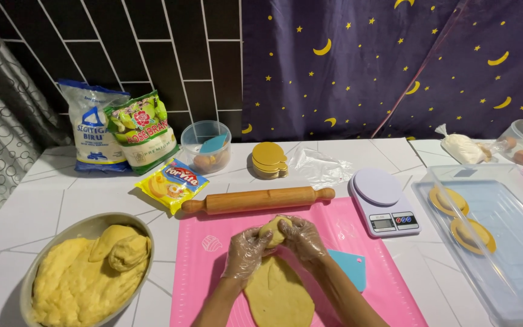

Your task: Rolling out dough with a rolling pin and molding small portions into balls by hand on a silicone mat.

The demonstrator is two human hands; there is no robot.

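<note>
Both my hands wear thin clear plastic gloves and meet over a pink silicone mat (pixel 346 233). My left hand (pixel 246 251) and my right hand (pixel 302 238) together cup a small ball of yellow dough (pixel 273 229) just above the mat. Below them a flattened sheet of the same yellow dough (pixel 278 295) lies on the mat between my forearms. A wooden rolling pin (pixel 258 200) rests along the mat's far edge.
A metal bowl (pixel 83 227) full of yellow dough sits at left. Behind stand two flour bags (pixel 119 127), a yellow packet (pixel 172 183), a clear tub (pixel 206 145), gold discs (pixel 269 160). A kitchen scale (pixel 382 209), blue scraper (pixel 351 266) and clear tray (pixel 503 242) lie right.
</note>
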